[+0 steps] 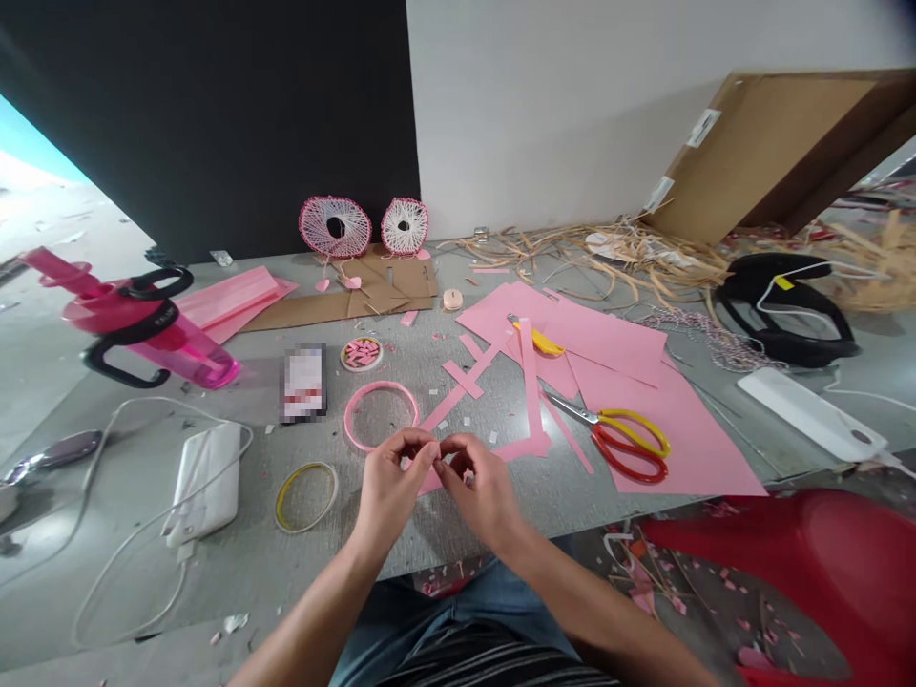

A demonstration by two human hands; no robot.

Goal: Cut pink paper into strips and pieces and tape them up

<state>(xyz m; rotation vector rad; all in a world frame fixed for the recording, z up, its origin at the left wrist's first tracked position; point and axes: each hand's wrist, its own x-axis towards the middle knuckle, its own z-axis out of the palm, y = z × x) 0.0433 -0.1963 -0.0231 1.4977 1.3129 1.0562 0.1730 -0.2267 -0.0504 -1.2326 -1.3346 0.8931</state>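
Note:
My left hand (392,482) and my right hand (481,489) meet above the near edge of the grey table (236,553), fingertips pinched together on a thin pink paper strip (430,477). Just beyond them lies a pink ring (382,414). A yellow ring (306,496) lies left of my left hand. Long pink paper strips (530,391) lie to the right of the ring, and scissors (622,441) with yellow and red handles rest on pink paper sheets (644,382).
A pink water bottle (135,329) lies at the left, with a white power bank (207,477) and cable nearby. Two thread-wound pink hoops (362,226) stand by cardboard (372,286) at the back. Straw (630,248), a cardboard box (780,143), a black headset (780,305) and a red chair (822,563) are at the right.

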